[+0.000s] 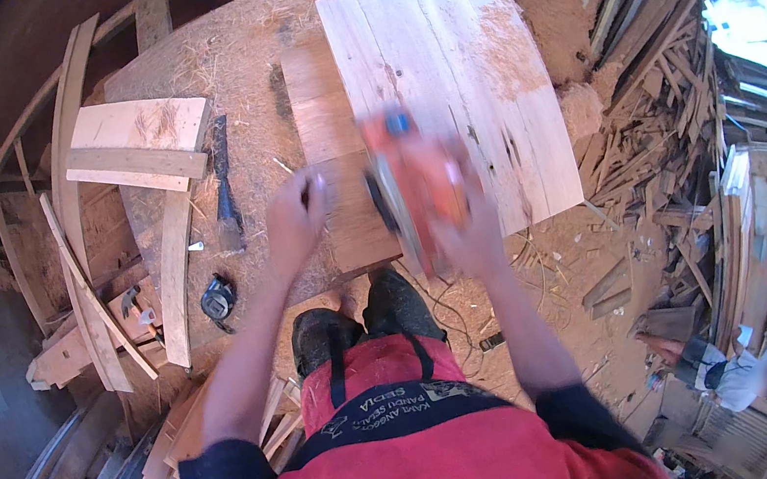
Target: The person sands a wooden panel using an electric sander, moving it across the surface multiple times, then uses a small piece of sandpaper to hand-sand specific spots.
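Observation:
My right hand grips an orange electric hand planer with a blue knob at its front. Motion blurs both the tool and the hand. The planer is over the left part of a wide, pale wooden panel, made of boards lying side by side; whether its sole touches the wood I cannot tell. To its left my left hand hovers by a browner board at the panel's edge. Its fingers are curled in, with nothing visible in them.
A worktable strewn with shavings bears a dark long-bladed tool, a tape measure and wood offcuts. A hammer lies at left. A cord trails on the floor. Scrap wood piles up right; another person is at lower right.

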A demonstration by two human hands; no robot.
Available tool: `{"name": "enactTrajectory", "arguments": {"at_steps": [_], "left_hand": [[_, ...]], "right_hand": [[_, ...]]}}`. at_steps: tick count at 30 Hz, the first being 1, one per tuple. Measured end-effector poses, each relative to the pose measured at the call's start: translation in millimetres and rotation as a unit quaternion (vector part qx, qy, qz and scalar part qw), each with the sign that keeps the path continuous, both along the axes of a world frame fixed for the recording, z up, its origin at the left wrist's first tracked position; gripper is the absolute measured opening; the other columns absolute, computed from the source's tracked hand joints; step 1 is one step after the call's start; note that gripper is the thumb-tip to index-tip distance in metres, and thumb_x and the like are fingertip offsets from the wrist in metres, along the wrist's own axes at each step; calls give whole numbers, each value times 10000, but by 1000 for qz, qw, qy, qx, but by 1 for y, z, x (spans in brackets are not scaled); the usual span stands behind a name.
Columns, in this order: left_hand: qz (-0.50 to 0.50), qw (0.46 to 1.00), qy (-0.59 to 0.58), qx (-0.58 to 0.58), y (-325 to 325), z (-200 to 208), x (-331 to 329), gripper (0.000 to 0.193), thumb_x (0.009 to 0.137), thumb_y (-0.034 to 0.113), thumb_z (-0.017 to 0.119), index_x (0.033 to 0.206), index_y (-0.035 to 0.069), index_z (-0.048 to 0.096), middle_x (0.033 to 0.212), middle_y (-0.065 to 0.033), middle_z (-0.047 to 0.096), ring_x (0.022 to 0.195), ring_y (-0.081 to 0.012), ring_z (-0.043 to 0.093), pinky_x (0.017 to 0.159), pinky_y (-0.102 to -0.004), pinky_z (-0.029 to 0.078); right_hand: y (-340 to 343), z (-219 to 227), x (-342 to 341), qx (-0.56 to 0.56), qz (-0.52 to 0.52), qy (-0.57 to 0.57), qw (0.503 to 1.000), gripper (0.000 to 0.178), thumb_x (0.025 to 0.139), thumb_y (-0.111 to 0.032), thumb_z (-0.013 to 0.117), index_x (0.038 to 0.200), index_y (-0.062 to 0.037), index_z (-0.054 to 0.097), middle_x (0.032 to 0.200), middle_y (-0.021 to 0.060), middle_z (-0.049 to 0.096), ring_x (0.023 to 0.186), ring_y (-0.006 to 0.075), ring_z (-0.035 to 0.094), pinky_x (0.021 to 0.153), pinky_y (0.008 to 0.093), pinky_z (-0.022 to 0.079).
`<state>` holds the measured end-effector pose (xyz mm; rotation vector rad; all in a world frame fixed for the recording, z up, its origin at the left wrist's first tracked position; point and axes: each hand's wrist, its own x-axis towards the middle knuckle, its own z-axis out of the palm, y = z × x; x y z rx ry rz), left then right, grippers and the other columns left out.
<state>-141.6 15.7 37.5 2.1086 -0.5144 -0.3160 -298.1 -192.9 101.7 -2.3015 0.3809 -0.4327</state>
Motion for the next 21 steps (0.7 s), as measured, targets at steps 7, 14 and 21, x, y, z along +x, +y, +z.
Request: {"name": "enactTrajectory", "arguments": {"at_steps": [7, 14, 21], "left_hand": [[-227, 908, -326, 137, -111, -23, 127, 482, 909, 50, 586, 1389, 81, 585, 1512, -144, 526, 1457, -322, 424, 1210, -441, 353], [-333, 868, -263, 257, -141, -14, 142, 347, 1006, 100, 452, 1297, 54, 634, 1365, -160, 631, 1271, -314, 602, 1080, -438, 485], [-308, 903, -235, 189, -130, -25, 160, 263, 985, 127, 494, 1114, 40, 706, 1203, -181, 706, 1121, -346, 681, 992, -456, 534]], "right_hand": [[101, 23, -218, 242, -153, 204, 936, 306, 783, -148, 724, 1031, 23, 670, 809, 151, 704, 740, 217, 707, 682, 377, 551], [86, 21, -156, 228, -155, 206, 939, 293, 792, -129, 701, 1036, 30, 662, 814, 167, 704, 768, 210, 711, 696, 375, 551], [54, 22, -26, 247, -112, 113, 956, 273, 796, -143, 695, 1002, 34, 666, 808, 186, 700, 762, 239, 717, 702, 390, 552]]}}
